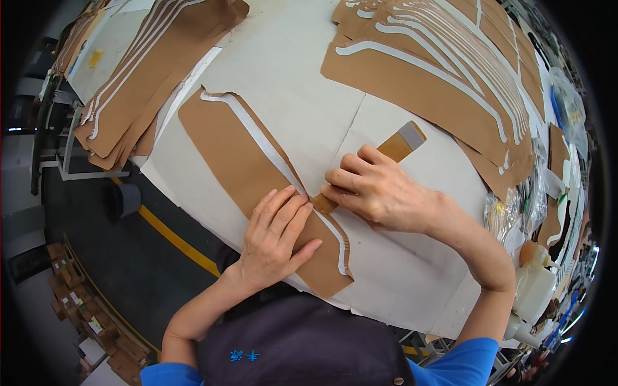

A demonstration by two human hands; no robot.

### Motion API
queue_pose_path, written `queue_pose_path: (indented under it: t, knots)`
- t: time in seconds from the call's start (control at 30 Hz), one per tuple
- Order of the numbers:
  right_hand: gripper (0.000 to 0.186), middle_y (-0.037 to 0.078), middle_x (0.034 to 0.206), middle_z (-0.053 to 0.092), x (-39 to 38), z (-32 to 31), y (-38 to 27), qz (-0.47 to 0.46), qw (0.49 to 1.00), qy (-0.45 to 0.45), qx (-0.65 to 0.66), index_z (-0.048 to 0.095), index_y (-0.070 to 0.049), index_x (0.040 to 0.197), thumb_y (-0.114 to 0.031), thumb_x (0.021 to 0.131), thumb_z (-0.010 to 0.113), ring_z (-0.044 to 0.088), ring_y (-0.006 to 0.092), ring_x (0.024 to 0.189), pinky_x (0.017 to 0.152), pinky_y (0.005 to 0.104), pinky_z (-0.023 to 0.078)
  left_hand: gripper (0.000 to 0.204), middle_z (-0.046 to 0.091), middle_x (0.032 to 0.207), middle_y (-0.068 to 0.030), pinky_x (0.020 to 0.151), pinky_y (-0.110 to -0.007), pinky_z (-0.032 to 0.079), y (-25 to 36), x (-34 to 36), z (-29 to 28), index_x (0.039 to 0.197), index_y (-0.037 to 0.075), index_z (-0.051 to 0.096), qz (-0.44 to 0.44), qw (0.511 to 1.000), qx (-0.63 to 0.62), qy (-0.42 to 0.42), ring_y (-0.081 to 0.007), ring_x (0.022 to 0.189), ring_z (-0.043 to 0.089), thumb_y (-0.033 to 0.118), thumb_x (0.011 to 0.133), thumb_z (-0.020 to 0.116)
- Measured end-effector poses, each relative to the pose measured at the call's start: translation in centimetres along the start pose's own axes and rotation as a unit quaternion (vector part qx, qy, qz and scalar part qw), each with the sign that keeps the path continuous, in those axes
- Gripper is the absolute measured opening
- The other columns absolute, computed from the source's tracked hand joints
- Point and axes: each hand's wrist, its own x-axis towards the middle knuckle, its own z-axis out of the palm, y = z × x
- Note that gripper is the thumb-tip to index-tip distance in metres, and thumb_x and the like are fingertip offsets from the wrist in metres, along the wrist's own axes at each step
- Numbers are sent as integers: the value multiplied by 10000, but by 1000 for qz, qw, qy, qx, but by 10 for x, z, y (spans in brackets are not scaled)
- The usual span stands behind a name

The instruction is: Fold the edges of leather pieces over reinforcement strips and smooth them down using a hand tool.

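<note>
A brown paper piece (224, 149) with a curved white strip (260, 136) lies diagonally on the white worktable (299, 61). The strip's outer edge has a narrow raised brown margin, crimped at the lower curve. My left hand (272, 235) rests flat on the piece, fingers apart, fingertips at the strip. Just right of it, my right hand (367, 193) is closed around a flat tan tool (395, 146) with a grey band near its upper end; the tool's lower end touches the piece's edge.
Stacks of similar pieces lie at upper left (138, 77) and upper right (421, 87). Along the right edge are clear plastic bags (502, 212) and a white bottle (534, 289). Beyond the table's left edge are a dark bin (125, 199) and cardboard boxes (71, 289) on the floor.
</note>
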Motion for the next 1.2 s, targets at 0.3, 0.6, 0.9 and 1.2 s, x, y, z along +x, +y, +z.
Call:
queue_pose_path:
  t: [0.3,0.6,0.9,1.2]
  knots:
    - [310,21,1039,563,17,5,12,1,1000,-15,-10,751,-43,1033,-108,734,803,535,216,989,811,361,432,476,572,1428,-192,1150,-594,424,-17,11,-10,1215,5,698,15,999,22,32,-423,1401,515,264,847,852]
    - [363,77,1090,622,-7,-12,2,162,984,62,33,748,-61,1127,-97,780,847,590,259,948,786,390,441,513,580,1446,-172,1185,-609,389,-25,3,-8,1282,22,674,4,1000,16,26,-392,1426,513,292,876,833]
    - [362,130,1139,648,-49,4,-52,352,901,157,-202,748,-41,1143,-83,798,850,614,360,1048,901,482,478,434,636,1397,-129,1170,-577,418,-27,3,-5,1280,40,709,55,998,15,32,-353,1368,564,199,887,804]
    - [202,78,847,637,30,53,-71,375,908,177,61,639,-60,851,-171,892,803,633,279,784,685,408,450,408,642,1390,-135,1191,-606,392,-32,-2,5,1284,60,718,88,994,28,56,-368,1372,555,189,904,791]
